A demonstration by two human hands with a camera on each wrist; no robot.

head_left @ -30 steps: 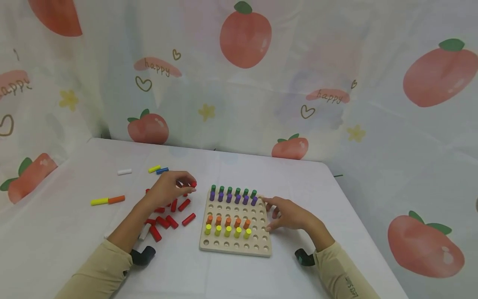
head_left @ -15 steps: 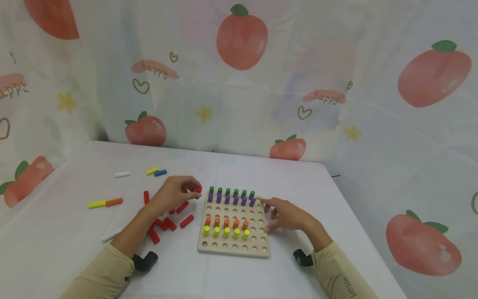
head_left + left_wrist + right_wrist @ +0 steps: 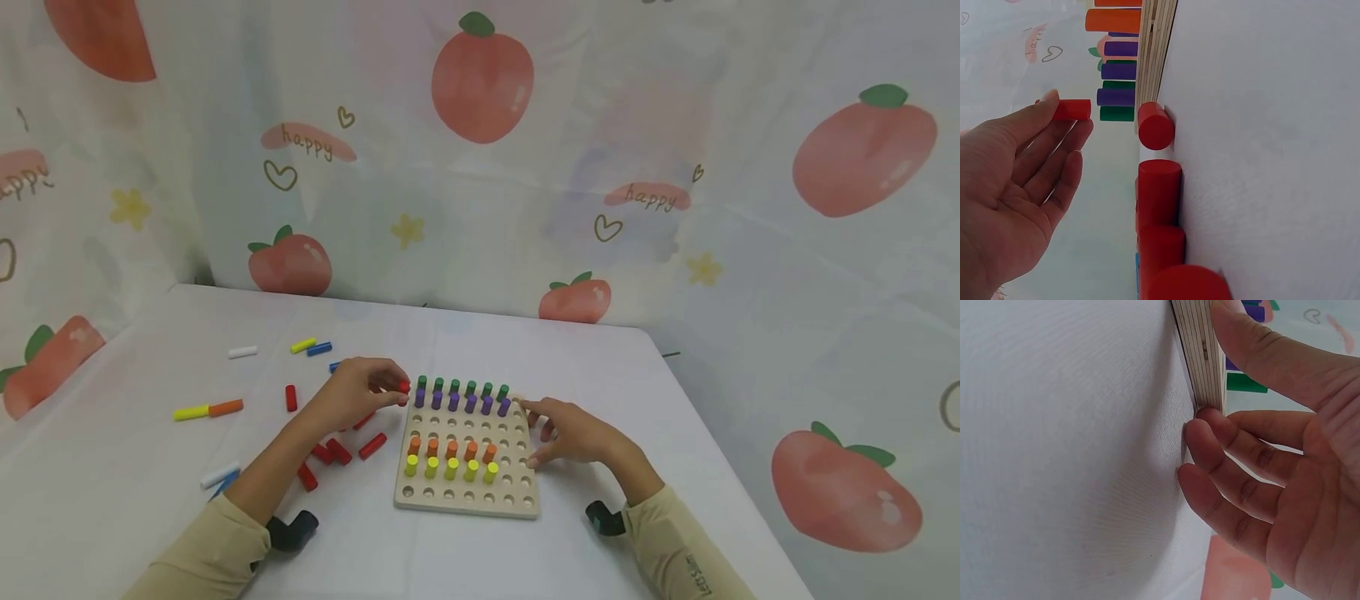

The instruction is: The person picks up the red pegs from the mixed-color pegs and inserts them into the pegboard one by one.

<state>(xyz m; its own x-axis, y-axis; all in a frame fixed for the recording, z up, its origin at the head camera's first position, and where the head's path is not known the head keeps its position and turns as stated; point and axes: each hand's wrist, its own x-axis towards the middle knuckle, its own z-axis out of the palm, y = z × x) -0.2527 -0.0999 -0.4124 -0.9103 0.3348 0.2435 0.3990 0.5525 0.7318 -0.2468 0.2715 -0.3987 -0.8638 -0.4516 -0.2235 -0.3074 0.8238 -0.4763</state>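
Observation:
In the head view a wooden pegboard (image 3: 459, 506) lies mid-table with rows of green pegs (image 3: 471, 387), purple pegs (image 3: 453, 403), orange pegs (image 3: 452, 450) and yellow pegs (image 3: 451, 470) standing in it. My left hand (image 3: 366, 393) pinches a red peg (image 3: 1074, 109) between thumb and fingertips, just off the board's far left corner. The left wrist view shows that peg raised off the table. Relaxed fingers of my right hand (image 3: 573, 431) touch the board's right edge, thumb nearer me and index finger at the far corner; other fingers (image 3: 1205, 447) are loosely bent beside the edge.
Several loose red pegs (image 3: 372, 446) lie left of the board, partly under my left arm. Farther left are a yellow peg (image 3: 191, 412) and an orange peg (image 3: 226, 408) end to end. Blue pegs (image 3: 319, 349) and white pegs (image 3: 242, 352) are scattered there too.
My left hand has carried the red peg right and slightly toward me, up to the board's far left corner. The right hand stays at the board's edge. The head view has shifted slightly.

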